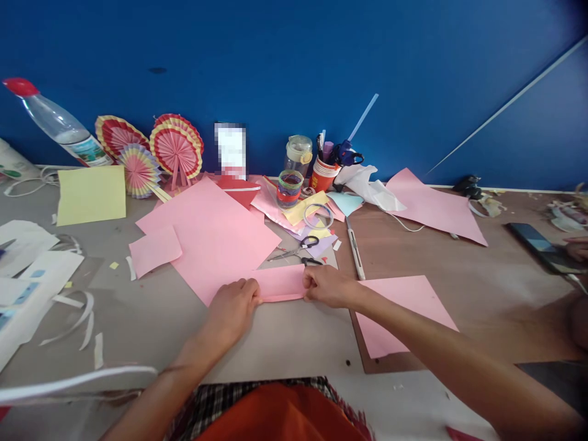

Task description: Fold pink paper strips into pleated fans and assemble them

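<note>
One head-worn camera is looking forward and down across the table (138, 331) toward the blue wall (294, 61). It is sitting close above the lap, centring the left hand (232, 306) and right hand (328, 285) pinching the folded pink paper (281, 283); forearms are entering from the bottom edge.

Scissors (298, 248) lie near a pen cup (324, 176), paper fans (177, 145) and a bottle (59, 127).

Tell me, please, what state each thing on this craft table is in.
Pink folded paper strip: folded flat, pinched at both ends.
Left hand: shut on its left end.
Right hand: shut on its right end.
Red-and-yellow pleated paper fans: spread open.
Clear plastic bottle with red cap: capped, tilted.
</note>
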A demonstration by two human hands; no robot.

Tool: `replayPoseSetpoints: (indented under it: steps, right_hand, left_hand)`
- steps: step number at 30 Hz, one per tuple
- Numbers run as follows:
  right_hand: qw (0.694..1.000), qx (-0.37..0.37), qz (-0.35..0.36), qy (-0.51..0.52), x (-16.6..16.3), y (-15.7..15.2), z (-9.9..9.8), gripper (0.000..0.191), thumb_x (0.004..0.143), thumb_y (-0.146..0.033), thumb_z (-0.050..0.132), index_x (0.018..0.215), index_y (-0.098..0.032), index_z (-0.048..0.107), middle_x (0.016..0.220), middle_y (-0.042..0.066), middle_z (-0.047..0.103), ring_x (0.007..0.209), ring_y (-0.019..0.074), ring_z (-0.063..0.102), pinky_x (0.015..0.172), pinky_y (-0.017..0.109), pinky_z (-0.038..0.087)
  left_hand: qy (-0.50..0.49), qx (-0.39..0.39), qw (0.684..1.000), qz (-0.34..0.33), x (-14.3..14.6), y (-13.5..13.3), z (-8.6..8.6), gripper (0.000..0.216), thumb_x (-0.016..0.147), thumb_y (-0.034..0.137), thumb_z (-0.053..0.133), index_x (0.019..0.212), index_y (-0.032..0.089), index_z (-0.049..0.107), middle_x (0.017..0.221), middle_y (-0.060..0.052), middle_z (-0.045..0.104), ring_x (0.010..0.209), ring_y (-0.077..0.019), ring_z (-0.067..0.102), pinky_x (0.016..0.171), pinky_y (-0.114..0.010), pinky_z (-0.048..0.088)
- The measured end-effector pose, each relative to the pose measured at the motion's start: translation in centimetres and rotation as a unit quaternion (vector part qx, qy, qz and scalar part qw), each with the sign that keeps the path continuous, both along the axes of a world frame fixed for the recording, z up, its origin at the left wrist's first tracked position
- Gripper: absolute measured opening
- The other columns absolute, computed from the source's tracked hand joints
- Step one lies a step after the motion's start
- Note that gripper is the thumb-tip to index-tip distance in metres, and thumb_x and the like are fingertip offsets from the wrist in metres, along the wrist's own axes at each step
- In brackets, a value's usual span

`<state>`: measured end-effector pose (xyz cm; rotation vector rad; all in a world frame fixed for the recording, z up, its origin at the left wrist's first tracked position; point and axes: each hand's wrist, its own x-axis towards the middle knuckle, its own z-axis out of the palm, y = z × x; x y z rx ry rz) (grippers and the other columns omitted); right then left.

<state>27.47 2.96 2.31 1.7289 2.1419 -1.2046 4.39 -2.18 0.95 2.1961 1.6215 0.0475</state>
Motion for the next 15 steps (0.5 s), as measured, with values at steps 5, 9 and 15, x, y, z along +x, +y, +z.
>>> replayPoseSetpoints:
  steps: [5,9,15]
  right_hand:
    - [1.000,-0.006,0.010,0.003,-0.16,0.19,-0.30,0.014,0.066,-0.019,0.066,0.067,-0.019,0.053,0.069,-0.002,0.060,0.062,0.0113,0.053,0.049,0.020,0.030]
    - [0.999,-0.003,0.029,-0.017,-0.18,0.39,-0.55,0.017,0.065,-0.020,0.067,0.063,-0.019,0.050,0.065,-0.003,0.058,0.060,0.0115,0.052,0.049,0.020,0.029]
    - [0.998,-0.006,0.048,-0.044,-0.10,0.74,-0.57,0.016,0.069,-0.026,0.066,0.062,-0.020,0.052,0.064,-0.002,0.058,0.060,0.0128,0.053,0.049,0.022,0.028]
  left_hand:
    - [0.064,0.019,0.997,-0.031,0.27,-0.06,0.26,0.013,0.089,0.021,0.044,0.084,0.019,0.056,0.077,-0.003,0.058,0.068,-0.0183,0.055,0.061,-0.029,0.036]
    - [0.096,0.040,0.993,-0.052,0.31,-0.06,0.21,0.019,0.090,0.019,0.039,0.085,0.020,0.058,0.077,-0.003,0.055,0.061,-0.0166,0.053,0.058,-0.029,0.034]
    - [0.103,0.044,0.992,-0.062,0.13,0.15,0.13,0.022,0.089,0.016,0.038,0.084,0.019,0.059,0.076,-0.003,0.053,0.056,-0.0150,0.049,0.054,-0.029,0.034]
